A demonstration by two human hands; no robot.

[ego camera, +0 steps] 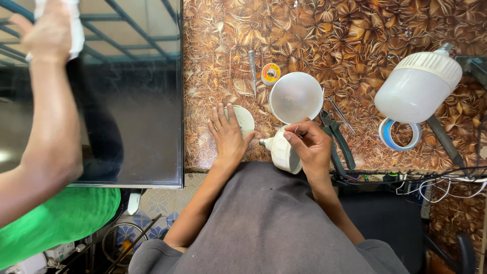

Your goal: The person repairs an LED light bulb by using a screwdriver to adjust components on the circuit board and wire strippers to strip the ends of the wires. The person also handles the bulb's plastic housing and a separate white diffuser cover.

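Right hand (312,147) is closed around a white lamp base housing (283,150), held at the near table edge with its screw cap pointing left, an attitude that presents its side to the fingers. Left hand (228,137) lies flat and released, fingers spread, pressing a pale round disc (245,119) against the patterned table (355,30), apparently to keep it from sliding. A translucent dome cover (296,97) stands open-side up just beyond the housing. Pliers (337,139), tweezers (340,115), a solder reel (271,73) and a tape roll (399,134) lie within reach. A complete large lamp (417,87) rests to the right. Another person's arm (50,101) wipes a dark screen (127,111).
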